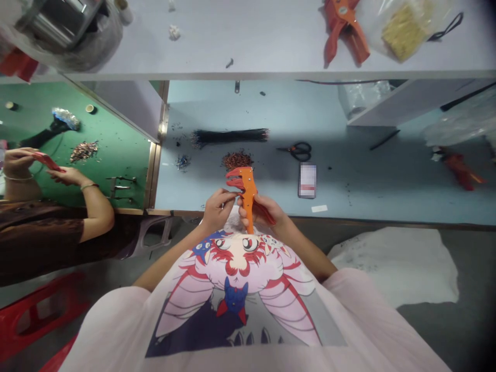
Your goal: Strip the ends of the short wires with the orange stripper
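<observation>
My right hand (271, 211) is wrapped round the handles of an orange and red wire stripper (248, 194), held upright at the table's front edge with its jaws pointing left. Close to those jaws, my left hand (221, 206) is closed in a pinch; whatever sits between its fingertips is too small to make out. Just beyond the tool lies a pile of short copper-coloured bits (237, 159). Behind that, a bundle of thin black wires (231, 136) stretches sideways across the blue table.
Scissors (298, 151) and a phone (307, 180) lie to the right. A shelf (248, 49) overhangs the back, bearing another wire stripper (344, 31) and a metal spool (62, 23). At the left green table, a co-worker's hands (70, 176) hold a red tool.
</observation>
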Tool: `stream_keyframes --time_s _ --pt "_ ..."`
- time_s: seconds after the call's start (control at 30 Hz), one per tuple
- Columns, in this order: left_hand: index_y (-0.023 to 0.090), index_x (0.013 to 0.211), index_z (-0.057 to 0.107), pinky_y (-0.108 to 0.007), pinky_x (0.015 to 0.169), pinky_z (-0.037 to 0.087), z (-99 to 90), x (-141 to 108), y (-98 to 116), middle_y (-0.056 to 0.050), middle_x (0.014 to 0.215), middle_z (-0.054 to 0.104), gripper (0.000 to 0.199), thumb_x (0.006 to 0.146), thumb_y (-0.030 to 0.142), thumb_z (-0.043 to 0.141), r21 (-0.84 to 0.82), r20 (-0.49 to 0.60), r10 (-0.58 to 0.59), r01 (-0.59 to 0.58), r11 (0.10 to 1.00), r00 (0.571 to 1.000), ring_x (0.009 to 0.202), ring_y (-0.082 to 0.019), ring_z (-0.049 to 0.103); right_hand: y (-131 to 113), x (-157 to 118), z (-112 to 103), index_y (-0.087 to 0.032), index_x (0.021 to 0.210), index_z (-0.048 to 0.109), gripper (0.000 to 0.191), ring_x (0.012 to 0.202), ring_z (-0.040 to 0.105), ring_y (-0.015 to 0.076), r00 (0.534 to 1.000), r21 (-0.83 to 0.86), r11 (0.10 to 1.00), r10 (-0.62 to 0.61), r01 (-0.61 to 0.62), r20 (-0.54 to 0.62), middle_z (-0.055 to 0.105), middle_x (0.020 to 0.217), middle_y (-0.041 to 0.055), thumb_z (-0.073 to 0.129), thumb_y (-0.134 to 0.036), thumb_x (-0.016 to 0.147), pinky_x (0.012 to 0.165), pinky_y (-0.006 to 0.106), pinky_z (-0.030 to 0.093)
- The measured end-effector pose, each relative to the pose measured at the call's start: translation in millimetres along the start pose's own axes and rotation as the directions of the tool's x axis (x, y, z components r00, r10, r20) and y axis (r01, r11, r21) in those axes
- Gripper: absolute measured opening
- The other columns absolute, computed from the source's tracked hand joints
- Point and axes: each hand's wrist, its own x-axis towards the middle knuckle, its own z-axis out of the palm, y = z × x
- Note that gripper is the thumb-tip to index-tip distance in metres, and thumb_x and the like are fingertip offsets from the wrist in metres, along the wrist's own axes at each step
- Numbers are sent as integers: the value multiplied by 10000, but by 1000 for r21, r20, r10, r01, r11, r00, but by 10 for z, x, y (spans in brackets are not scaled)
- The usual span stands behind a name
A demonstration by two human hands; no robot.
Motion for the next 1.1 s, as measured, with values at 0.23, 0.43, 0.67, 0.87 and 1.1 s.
stream_keyframes --time_s 0.23,0.43,0.67,0.87,1.1 --pt "224 953 681 -254 654 419 4 -4 -11 -34 777 566 222 863 227 478 7 6 13 -13 1000 1000 711 -133 532 25 24 -29 -167 949 473 275 546 581 140 998 72 996 53 -52 -19 588 701 3 332 -401 920 524 318 509" --pt "227 974 684 -245 645 415 1 -10 -28 -30 770 555 232 857 209 484 -5 15 16 -16 1000 1000 699 -127 526 44 45 -46 -170 917 478 271 458 527 109 999 51 998 39 -38 -13 557 635 -28 382 -423 906 482 295 505" --pt "225 975 682 -250 657 416 13 -13 -53 -31 769 557 233 867 231 476 20 20 25 -25 999 999 702 -125 529 69 45 -30 -178 896 463 246 415 471 93 999 3 1000 7 -7 -43 521 600 -42 435 -422 883 449 277 492" --pt "228 997 674 -243 654 408 17 -3 -71 -24 768 560 239 868 221 472 39 34 9 -10 999 999 699 -121 525 95 75 -52 -195 878 460 245 362 391 70 998 -15 1000 -9 8 -69 459 553 -68 409 -434 894 391 227 444" --pt "197 1062 642 -241 631 411 51 5 -111 -27 784 590 267 843 202 490 81 78 -40 33 996 996 637 -115 496 90 113 -65 -199 838 458 283 321 319 59 995 7 1000 -18 19 -99 426 516 -80 328 -433 931 353 199 412"
